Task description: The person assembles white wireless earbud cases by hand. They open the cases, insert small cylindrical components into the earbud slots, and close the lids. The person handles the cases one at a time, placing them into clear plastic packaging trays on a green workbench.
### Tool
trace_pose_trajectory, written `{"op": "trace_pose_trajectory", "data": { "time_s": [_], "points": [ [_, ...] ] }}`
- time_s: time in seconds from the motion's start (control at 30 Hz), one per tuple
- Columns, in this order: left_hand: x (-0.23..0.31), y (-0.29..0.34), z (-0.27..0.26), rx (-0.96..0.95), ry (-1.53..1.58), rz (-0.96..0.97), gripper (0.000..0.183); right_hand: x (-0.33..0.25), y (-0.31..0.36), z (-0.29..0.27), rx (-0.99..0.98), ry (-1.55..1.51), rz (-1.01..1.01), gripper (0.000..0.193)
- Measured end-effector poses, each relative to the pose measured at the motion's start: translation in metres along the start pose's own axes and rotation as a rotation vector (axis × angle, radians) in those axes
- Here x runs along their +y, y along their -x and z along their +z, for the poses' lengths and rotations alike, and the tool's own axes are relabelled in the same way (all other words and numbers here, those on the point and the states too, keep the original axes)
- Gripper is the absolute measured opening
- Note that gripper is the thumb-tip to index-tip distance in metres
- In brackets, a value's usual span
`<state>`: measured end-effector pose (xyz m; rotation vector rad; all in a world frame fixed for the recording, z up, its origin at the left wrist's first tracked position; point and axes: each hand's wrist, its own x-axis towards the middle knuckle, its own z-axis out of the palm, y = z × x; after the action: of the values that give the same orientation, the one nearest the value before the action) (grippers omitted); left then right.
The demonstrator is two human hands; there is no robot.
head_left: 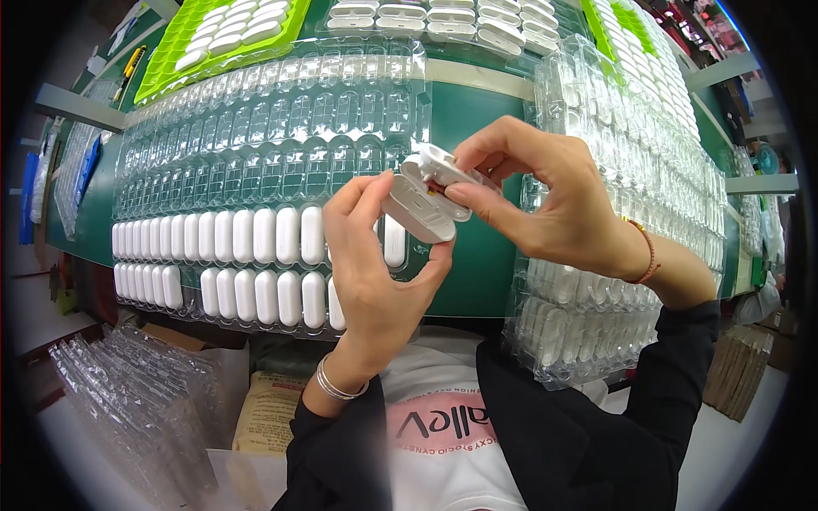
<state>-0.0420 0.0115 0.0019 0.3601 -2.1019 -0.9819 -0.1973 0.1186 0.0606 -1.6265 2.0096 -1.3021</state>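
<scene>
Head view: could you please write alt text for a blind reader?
The left hand holds an open white case and the right hand holds a white piece at it, over a green table with clear plastic trays and oval white cases.

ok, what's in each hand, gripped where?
Left hand: white case, by opposite ends of one half. Right hand: white part, pinched near its right end.

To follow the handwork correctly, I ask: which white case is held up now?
The open case in the left hand: it is lifted and tilted, while the other cases sit in rows, unheld.
</scene>
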Motion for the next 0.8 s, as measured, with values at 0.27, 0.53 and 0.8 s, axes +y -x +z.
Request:
{"op": "trace_pose_trajectory", "data": {
  "time_s": [0.27, 0.53, 0.8],
  "points": [
    [-0.006, 0.000, 0.005, 0.061, 0.017, -0.010, 0.071, -0.007, -0.009, 0.004, 0.088, 0.267, -0.305, 0.022],
    [-0.008, 0.001, 0.006, 0.106, 0.040, -0.022, 0.069, -0.003, -0.006, 0.014, 0.110, 0.239, -0.297, 0.022],
    [-0.009, 0.003, 0.003, 0.130, -0.021, 0.006, 0.069, -0.010, -0.007, 0.015, 0.114, 0.137, -0.240, 0.021]
  ]
}}
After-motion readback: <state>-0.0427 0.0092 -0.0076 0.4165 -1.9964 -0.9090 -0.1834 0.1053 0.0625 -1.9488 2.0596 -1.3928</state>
